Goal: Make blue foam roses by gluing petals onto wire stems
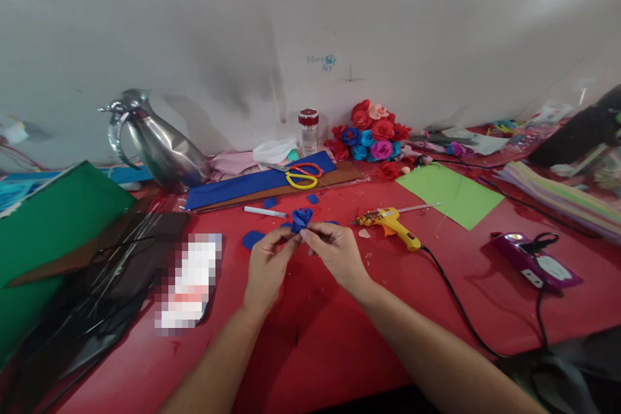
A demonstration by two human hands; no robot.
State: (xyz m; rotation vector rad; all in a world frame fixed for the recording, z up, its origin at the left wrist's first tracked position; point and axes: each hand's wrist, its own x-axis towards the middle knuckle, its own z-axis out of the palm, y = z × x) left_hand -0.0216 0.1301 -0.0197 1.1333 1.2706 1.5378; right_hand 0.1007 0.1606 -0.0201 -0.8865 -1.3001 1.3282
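Observation:
A small blue paper flower [301, 218] is pinched between the fingertips of my left hand [270, 262] and my right hand [338, 255], above the red table [320, 349]. The fingers of both hands are closed on its base and nearly meet there. Blue cut pieces [252, 240] lie beside and behind my hands. A white pen [264, 211] rests just behind my left hand. To the right of my right hand lies a yellow glue gun [395, 226] with its cord. Scissors [303, 176] with red and yellow handles sit on folded blue paper [233, 189].
A metal jug [162, 142], a red-lidded glass jar [308, 132] and a bunch of paper flowers [371, 132] stand along the wall. Green paper [449, 194] and a purple power strip [536, 262] are right. Dark bags and a blurred-out object [189, 284] lie left.

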